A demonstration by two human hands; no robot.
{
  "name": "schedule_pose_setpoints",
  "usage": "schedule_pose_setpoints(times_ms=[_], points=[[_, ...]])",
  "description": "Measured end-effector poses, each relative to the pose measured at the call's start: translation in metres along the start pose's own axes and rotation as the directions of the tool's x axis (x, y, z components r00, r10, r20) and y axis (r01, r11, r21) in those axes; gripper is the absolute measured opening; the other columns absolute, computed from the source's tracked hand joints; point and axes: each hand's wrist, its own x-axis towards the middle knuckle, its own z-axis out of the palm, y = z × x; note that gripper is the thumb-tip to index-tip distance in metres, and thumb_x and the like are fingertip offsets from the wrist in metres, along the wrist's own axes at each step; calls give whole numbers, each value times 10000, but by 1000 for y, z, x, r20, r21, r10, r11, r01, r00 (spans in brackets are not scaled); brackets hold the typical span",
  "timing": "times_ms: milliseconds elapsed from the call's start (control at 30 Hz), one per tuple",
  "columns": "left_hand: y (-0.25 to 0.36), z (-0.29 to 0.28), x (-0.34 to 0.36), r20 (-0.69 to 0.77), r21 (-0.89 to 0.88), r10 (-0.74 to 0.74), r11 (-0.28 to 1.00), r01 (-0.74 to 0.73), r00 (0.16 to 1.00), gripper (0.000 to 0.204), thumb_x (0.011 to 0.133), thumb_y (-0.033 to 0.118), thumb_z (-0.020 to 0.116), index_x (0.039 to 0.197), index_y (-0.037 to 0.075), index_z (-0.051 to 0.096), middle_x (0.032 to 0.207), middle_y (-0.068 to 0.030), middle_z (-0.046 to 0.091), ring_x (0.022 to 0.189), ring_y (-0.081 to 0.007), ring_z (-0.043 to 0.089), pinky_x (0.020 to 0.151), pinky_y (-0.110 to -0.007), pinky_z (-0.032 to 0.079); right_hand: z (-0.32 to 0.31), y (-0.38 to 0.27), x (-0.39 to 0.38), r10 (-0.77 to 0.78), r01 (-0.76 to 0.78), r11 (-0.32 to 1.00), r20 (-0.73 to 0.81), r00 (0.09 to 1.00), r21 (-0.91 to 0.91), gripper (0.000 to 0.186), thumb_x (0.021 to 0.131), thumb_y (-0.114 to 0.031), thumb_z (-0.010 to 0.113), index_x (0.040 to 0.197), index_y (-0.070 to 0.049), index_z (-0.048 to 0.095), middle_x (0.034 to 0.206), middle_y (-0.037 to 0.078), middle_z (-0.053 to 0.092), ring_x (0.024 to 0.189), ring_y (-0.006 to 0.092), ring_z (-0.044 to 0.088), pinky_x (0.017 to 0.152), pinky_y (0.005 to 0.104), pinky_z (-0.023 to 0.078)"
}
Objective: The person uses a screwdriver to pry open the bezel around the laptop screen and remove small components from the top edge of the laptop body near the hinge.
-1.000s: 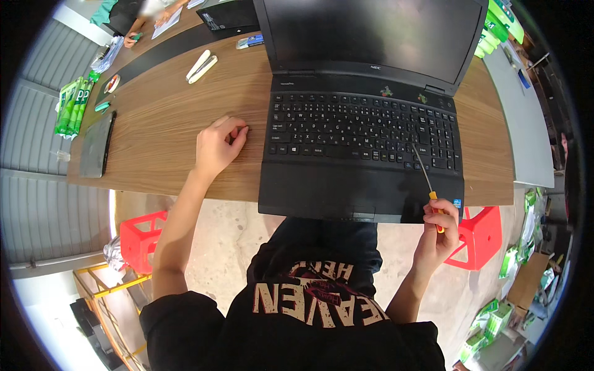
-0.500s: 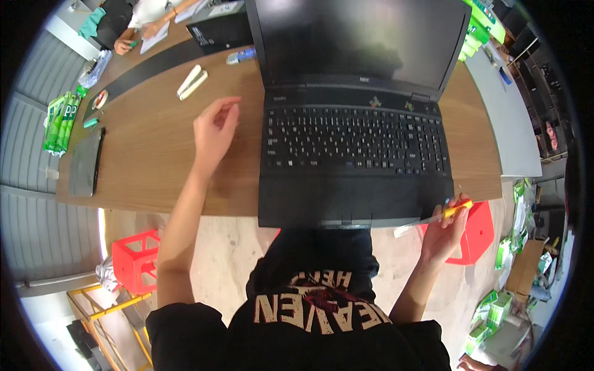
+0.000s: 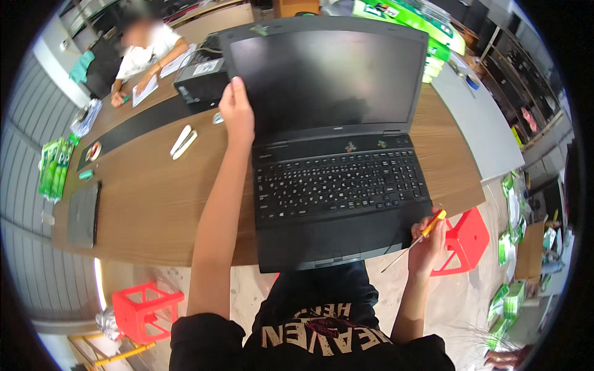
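Observation:
An open black laptop [image 3: 339, 241] lies at the front edge of the wooden table [image 3: 154, 210]. My left hand [image 3: 237, 114] is at the left side edge of its screen [image 3: 325, 80], fingers wrapped round the lid. My right hand [image 3: 426, 246], at the front right corner, holds a yellow-handled screwdriver [image 3: 433, 224], its shaft pointing down and left past the front edge. A white folded tool [image 3: 184, 143] lies left of the laptop.
A person [image 3: 145, 59] works with papers at back left, near a black box [image 3: 201, 83]. A closed grey laptop [image 3: 83, 214] and green packs [image 3: 54, 170] are at left. Red stools [image 3: 147, 312] stand below; a grey table [image 3: 486, 120] adjoins at right.
My left hand has moved from the tabletop up to the screen's edge. The screwdriver has turned from pointing at the keys to pointing down-left. The camera view has shifted, showing more background.

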Motion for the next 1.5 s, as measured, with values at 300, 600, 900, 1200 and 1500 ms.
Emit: schedule_pose_setpoints(times_ms=[300, 600, 900, 1200, 1500], points=[[3, -14, 8, 53, 19, 73, 997, -74, 996, 340, 993, 260, 444, 951, -41, 596, 897, -18, 585, 835, -83, 482, 787, -225, 390, 6, -2, 4, 62, -61, 995, -14, 998, 79, 315, 992, -261, 393, 1169, -9, 457, 735, 45, 491, 581, 79, 364, 590, 240, 330], [70, -27, 77, 247, 389, 362, 812, -434, 899, 262, 844, 91, 648, 1096, 40, 600, 873, -47, 646, 800, -106, 619, 689, -227, 500, 2, 0, 3, 54, -53, 996, -5, 999, 67, 328, 997, -283, 387, 1167, -10, 451, 736, 36, 480, 587, 76, 373, 576, 240, 321], [99, -18, 85, 376, 595, 390, 593, -542, 840, 202, 776, 153, 712, 950, 63, 661, 733, -49, 654, 636, -96, 615, 603, -258, 501, -2, 2, 5, 22, -23, 999, 35, 999, 25, 330, 999, -288, 388, 1164, -10, 452, 731, 42, 470, 579, 78, 364, 569, 237, 332], [117, -8, 110, 517, 778, 273, 245, -578, 811, 276, 737, 257, 703, 870, 19, 661, 648, -90, 670, 569, -163, 661, 580, -266, 505, -4, 1, 5, 22, -26, 999, 80, 997, 48, 335, 999, -286, 388, 1167, -2, 447, 725, 45, 462, 593, 85, 375, 572, 237, 335], [122, 28, 92, 406, 905, 321, -12, -425, 855, 312, 650, 252, 683, 759, -40, 672, 719, -257, 642, 735, -392, 656, 724, -428, 533, -7, 1, 4, 14, -18, 999, 92, 996, 51, 330, 995, -284, 400, 1153, 2, 447, 723, 49, 458, 582, 92, 369, 568, 241, 335]])
